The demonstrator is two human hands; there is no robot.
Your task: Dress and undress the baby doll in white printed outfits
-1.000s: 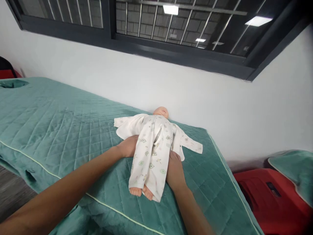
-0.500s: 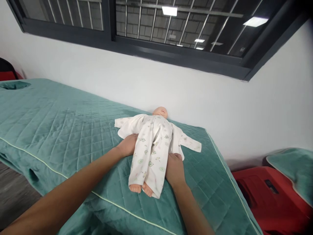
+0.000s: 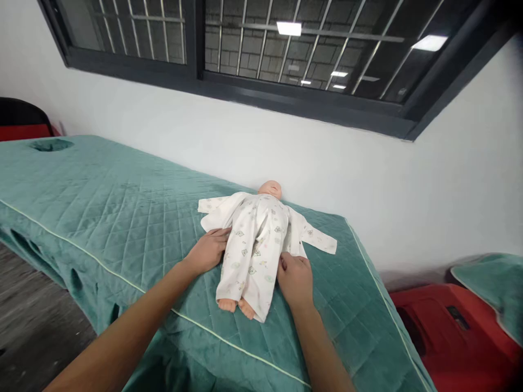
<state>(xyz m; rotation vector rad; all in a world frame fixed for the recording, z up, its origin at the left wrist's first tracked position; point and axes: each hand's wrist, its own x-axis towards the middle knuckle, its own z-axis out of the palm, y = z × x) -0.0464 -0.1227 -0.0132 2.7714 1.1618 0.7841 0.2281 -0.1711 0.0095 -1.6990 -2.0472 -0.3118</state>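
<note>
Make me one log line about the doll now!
doll: lying on green cover, feet nearest camera | left hand: at left edge of trousers | right hand: at their right edge

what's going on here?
A person has both bare hands at a dressed baby doll lying on a green quilted bed cover, its head toward the wall. The left hand and right hand are at opposite sides of the patterned trousers; whether either grips the cloth is unclear. The feet show at the trouser hems, and the white top's sleeves spread out to both sides.
</note>
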